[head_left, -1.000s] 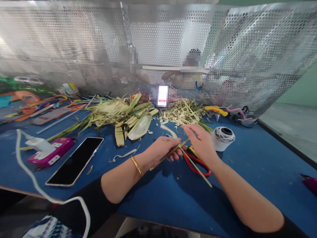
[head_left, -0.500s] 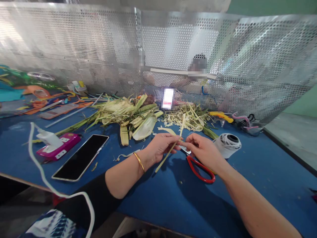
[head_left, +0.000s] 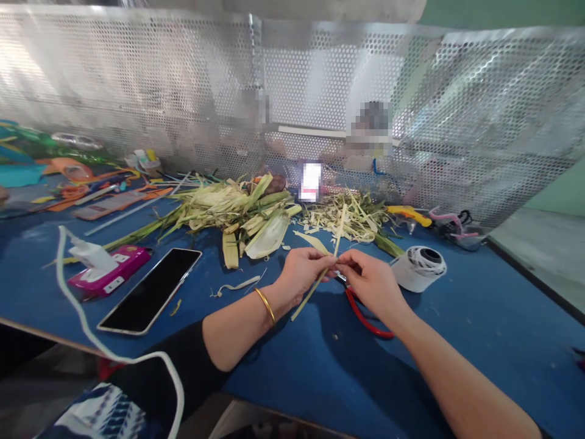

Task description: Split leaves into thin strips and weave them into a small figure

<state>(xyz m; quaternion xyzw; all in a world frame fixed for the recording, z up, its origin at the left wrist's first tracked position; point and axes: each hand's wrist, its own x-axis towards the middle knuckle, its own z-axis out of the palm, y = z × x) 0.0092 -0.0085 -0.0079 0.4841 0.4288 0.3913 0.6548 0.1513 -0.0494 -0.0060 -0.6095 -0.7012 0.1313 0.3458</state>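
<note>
My left hand [head_left: 304, 271] is closed on a thin pale-green strip of husk [head_left: 308, 297], which runs slantwise from below the hand up past the fingertips. A second, wider pale piece [head_left: 311, 241] sticks out behind the fingers. Touching the strip beside the left fingertips is my right hand [head_left: 368, 277], its thumb and fingers pinched together; the pinched bit is mostly hidden. Red-handled scissors [head_left: 365, 320] lie on the blue table [head_left: 283, 378] under my right hand, partly covered by it. Right of that hand is a spool of white thread [head_left: 418, 271].
Behind my hands are a heap of green husks [head_left: 228, 207] and a pile of shreds [head_left: 351, 216]. A phone [head_left: 150, 289], a magenta power strip [head_left: 109, 271] and a white cable [head_left: 77, 311] lie left. A yellow glue gun [head_left: 409, 214] sits right, before a perforated metal screen [head_left: 320, 73].
My right hand has moved in towards the left fingertips, its fingers now pinched at the strip. My left hand has shifted slightly right with the strip.
</note>
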